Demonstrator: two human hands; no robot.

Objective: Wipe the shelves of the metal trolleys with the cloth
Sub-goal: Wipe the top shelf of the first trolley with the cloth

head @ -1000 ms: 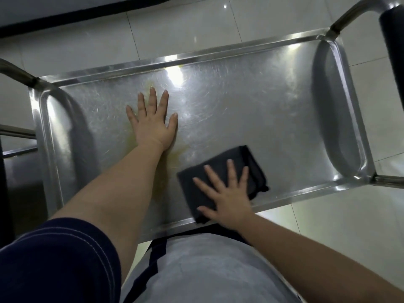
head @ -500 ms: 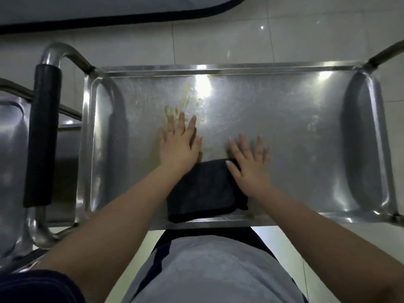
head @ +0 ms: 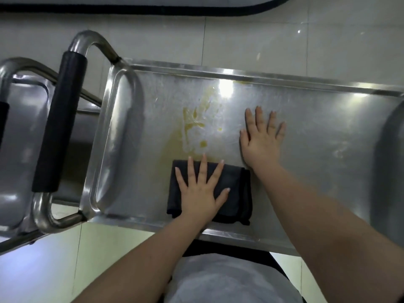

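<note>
Pale, glossy floor tiles (head: pixel 153 40) lay under 2 steel trolleys, with a dark-edged mat (head: pixel 131 9) along the far side. The nearer trolley's top shelf (head: pixel 328 132) filled most of the view, its black-sleeved handle (head: pixel 59 121) at the left end. The other trolley (head: pixel 19 138) stood just beside that handle. A yellowish stain (head: pixel 192 125) spread over the left-middle of the shelf, thick in streaks and drops, thinner toward the near rim.

The folded dark cloth (head: pixel 238 189) lay flat on the shelf close to its front rim, its far edge meeting the faint lower reach of the stain. The left hand (head: pixel 201 191) pressed down on it with fingers straight and spread, gripping nothing. The right hand (head: pixel 262 141) lay palm-down on bare metal just right of the stain, fingers likewise straight and holding nothing, apparently as a brace.

By my reading, the wipe was under way and the stain was not yet cleared. A flat palm had no real hold on the cloth, so a hard push could have let the hand slide over it or bunched the folds. Its fingertips reached the cloth's far edge and could have dragged through the residue. Driving the thick streaks ahead of the cloth might have smeared them across clean metal, toward the bracing hand. Whether the trolley could roll under pressure was unclear, since its feet were out of view.
</note>
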